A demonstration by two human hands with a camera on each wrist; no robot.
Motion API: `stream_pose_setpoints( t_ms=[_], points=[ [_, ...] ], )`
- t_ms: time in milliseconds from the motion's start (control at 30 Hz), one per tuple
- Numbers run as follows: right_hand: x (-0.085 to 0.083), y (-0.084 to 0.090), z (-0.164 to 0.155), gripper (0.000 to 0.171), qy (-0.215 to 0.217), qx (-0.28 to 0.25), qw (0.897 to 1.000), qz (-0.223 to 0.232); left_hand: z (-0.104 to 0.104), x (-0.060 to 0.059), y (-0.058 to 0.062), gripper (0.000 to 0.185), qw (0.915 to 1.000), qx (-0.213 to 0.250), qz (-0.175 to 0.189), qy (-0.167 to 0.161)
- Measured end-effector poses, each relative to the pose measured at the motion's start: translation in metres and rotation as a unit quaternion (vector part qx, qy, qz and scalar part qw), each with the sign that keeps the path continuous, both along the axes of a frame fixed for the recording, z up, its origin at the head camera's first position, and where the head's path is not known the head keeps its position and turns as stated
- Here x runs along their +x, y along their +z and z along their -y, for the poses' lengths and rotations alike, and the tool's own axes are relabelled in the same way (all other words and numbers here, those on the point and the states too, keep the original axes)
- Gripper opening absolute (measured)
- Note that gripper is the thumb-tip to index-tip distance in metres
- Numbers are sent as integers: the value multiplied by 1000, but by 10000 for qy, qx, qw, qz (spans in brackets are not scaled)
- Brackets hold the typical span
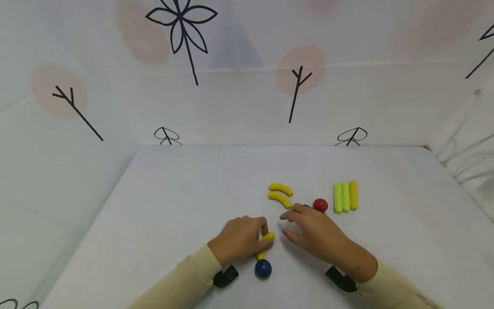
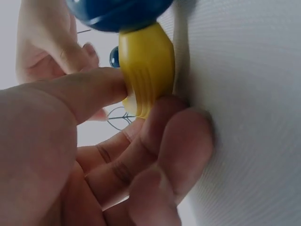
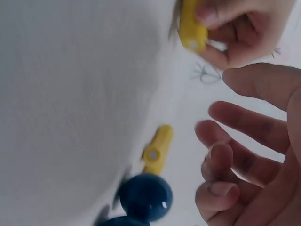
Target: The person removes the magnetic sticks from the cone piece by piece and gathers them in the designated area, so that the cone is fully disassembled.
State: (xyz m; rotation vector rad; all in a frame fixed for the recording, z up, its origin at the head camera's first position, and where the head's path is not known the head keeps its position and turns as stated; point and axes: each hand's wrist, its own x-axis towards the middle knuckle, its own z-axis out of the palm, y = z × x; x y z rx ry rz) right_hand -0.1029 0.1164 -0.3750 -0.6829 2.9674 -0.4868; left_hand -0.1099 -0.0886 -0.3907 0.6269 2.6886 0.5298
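My left hand (image 1: 265, 239) pinches a short yellow stick (image 1: 265, 245) that lies on the white table (image 1: 173, 206). A dark blue ball (image 1: 263, 268) sits on the stick's near end. In the left wrist view thumb and fingers close around the yellow stick (image 2: 146, 70) below the blue ball (image 2: 117, 12). My right hand (image 1: 287, 224) hovers just right of it with fingers loosely spread, holding nothing. Beyond its fingertips lie two curved yellow pieces (image 1: 280, 194) and a red ball (image 1: 320, 205). The right wrist view shows a second blue ball (image 3: 145, 195) beside a curved yellow piece (image 3: 157, 148).
Three straight sticks (image 1: 345, 196), two yellow-green and one yellow, lie side by side right of the red ball. White cloth walls printed with trees (image 1: 297, 90) enclose the table on the back and sides. Both arms wear cream sleeves.
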Motion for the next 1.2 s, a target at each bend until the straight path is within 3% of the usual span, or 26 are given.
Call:
stream_pose_setpoints(
  t_ms=[100, 233, 533, 733, 1000, 1200],
  points=[
    [3, -2, 5, 33, -24, -80, 9987, 502, 0, 0, 1, 24, 9999, 12, -82, -62],
    [4, -3, 9, 32, -11, -92, 9966, 821, -2, -1, 2, 26, 9997, 148, -109, -184],
    [3, -7, 6, 21, 554, -360, 9960, 599, -3, 0, 6, 27, 9991, 289, -159, -251],
    [4, -3, 6, 18, 121, -227, 9977, 625, -3, 1, 5, 31, 9997, 169, -65, -183],
    [1, 6, -6, 18, -273, -184, 9994, 62, -1, 3, 6, 40, 9998, -161, -78, -22],
    [-2, 8, -10, 17, -427, -552, 9968, 383, 0, 1, 5, 36, 9999, 71, 125, 74]
  ],
)
